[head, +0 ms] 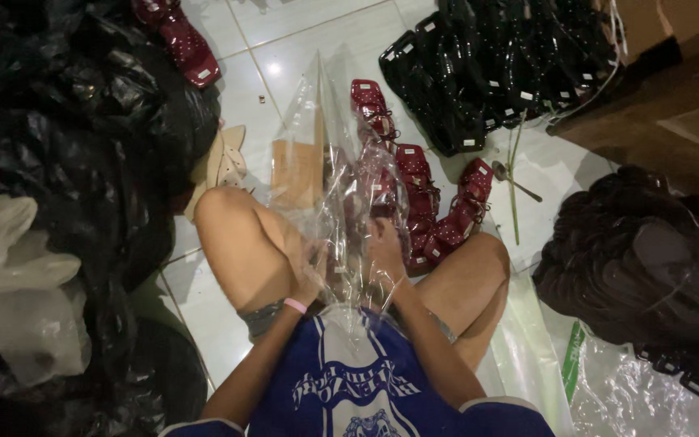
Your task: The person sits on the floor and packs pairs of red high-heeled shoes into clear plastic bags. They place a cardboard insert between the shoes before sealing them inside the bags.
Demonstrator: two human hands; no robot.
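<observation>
Two hands low between knees: left hand (311,279) and right hand (383,243) both gripping clear plastic bag (341,186).

A clear plastic bag (341,186) is held upright between the knees by the left hand (311,279) and right hand (383,247). Sandals (438,210) are laid just right of it; bin bags (82,146) are piled at left.

Home footwear packing spot: tiled floor (301,40) strewn with red sandals (438,218), stacked black sandals (487,73), black plastic sacks (66,137), cardboard boxes (673,24).
</observation>
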